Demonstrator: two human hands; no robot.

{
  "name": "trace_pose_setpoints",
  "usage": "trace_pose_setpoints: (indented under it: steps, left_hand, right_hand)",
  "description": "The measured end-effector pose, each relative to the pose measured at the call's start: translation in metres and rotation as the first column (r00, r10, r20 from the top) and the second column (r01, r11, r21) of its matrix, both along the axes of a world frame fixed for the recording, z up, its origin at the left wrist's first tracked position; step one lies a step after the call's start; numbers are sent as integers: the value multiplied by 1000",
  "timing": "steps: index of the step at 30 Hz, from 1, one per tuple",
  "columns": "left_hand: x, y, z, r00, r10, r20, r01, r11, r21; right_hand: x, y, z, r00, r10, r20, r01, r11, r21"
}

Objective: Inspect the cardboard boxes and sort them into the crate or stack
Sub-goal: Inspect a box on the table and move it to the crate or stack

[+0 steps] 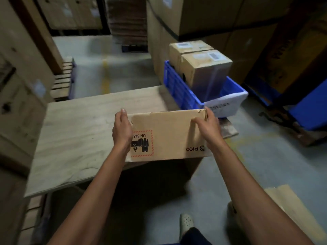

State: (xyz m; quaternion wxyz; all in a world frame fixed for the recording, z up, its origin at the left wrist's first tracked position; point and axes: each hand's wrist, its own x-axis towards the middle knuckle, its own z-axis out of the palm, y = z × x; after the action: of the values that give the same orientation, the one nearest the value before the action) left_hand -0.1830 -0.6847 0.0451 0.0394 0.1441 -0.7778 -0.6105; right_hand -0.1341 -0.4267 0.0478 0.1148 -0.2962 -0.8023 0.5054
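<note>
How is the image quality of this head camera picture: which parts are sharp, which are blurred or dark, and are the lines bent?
Head view: the held cardboard box and both hands are fairly sharp, its printed label readable; the boxes in the blue crate look smeared; the space under the wooden table is in deep shadow; the edges are dim and lines bend outward from the wide lens.

Dim, soft-focus view (edges bowed), background seemingly motion-blurred.
</note>
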Motion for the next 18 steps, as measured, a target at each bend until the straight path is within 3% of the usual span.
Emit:
trace_pose_setpoints:
  steps: [8,11,18]
  left_hand:
    - [-20,-38,-42,965,248,-83,-243,968,70]
    - [-22,-42,-71,972,234,-20,-234,972,28]
    - [-21,-40,-114,982,172,80,-166,983,-77]
  right_hand:
    - [-72,-26,-25,988,135,-80,-155,923,-353]
    - [-87,-28,-51,993,115,10,-102,914,-393]
    - [-97,-26,-104,963,262,68,-217,896,-388]
